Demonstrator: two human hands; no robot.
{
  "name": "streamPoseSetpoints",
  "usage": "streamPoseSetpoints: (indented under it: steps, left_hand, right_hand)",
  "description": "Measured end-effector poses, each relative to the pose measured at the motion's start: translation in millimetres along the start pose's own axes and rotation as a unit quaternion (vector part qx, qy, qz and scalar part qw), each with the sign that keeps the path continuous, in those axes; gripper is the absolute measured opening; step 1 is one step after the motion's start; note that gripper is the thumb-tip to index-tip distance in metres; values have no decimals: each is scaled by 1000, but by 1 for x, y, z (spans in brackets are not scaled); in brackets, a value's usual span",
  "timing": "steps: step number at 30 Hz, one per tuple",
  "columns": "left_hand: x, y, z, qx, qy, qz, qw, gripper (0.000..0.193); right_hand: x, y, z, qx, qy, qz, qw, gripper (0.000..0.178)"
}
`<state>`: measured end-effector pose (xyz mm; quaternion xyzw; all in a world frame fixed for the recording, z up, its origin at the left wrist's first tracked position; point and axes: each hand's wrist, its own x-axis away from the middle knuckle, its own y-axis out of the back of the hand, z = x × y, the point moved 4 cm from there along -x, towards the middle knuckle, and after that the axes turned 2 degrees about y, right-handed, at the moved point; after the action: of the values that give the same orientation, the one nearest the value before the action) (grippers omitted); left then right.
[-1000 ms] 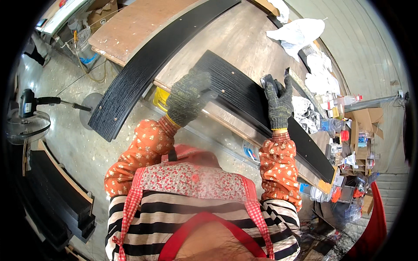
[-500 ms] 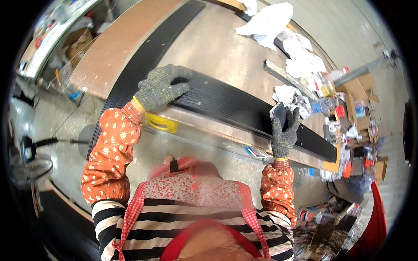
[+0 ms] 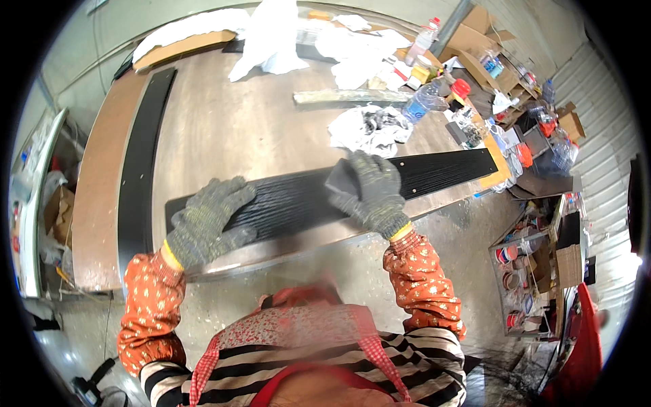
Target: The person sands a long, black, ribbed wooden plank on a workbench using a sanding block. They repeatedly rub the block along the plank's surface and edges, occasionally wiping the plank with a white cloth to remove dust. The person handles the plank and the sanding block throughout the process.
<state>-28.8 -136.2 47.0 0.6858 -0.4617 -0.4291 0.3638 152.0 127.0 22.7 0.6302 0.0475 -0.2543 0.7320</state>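
Note:
A long black board (image 3: 285,204) with a grooved, wood-like surface lies along the front of the worktable (image 3: 224,136). My left hand (image 3: 209,218), in a grey knitted glove, rests on its left end, fingers stretched out and thumb apart. Further right, my gloved right hand (image 3: 371,190) is on top of the board, its fingers bent around a dark flat piece (image 3: 344,179) that looks like a sanding sheet. The underside of that piece is hidden. Beside the right hand lies a crumpled grey-white rag (image 3: 373,129).
A second black board (image 3: 144,156) runs lengthwise at the table's left. Behind my hands are a pale wooden strip (image 3: 349,98), white cloths (image 3: 271,41) and a plastic bottle (image 3: 425,102). Cardboard boxes (image 3: 475,34) and a cluttered shelf rack (image 3: 525,278) stand on the right.
My view has turned to the right. The right hand with the dark piece has come closer to the left hand, and now lies over the board; the left hand is still at the board's left end.

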Motion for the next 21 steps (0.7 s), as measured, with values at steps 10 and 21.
streamPoseSetpoints:
  steps: [10, 21]
  left_hand:
    - [-109, -11, -27, 95, 133, -50, 985, 50]
    - [-261, -65, -67, -63, 62, 4, 996, 39]
  right_hand:
    - [-65, 59, -143, -169, 77, 108, 977, 69]
    - [-193, -19, -275, -27, 67, 213, 974, 50]
